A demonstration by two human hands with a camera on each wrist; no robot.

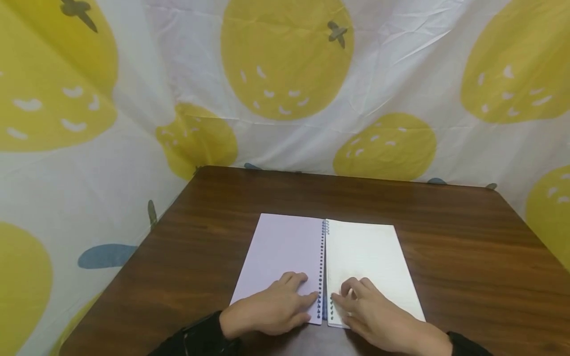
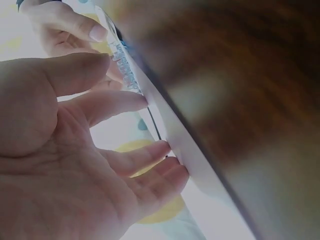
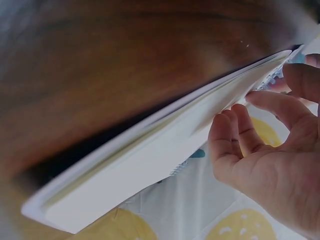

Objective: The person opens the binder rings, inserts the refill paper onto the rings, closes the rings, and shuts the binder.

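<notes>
Open notebook [image 1: 360, 257] under left hand [image 1: 271, 309] and right hand [image 1: 378, 316]

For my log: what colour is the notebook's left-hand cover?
Pale lilac cover, beside the white page; clearest in the head view.

The notebook [image 1: 356, 257] lies open and flat on the table, spiral-bound down the middle. Its left leaf is pale lilac, its right page white and blank. It sits near the table's front edge, roughly centred.
</notes>
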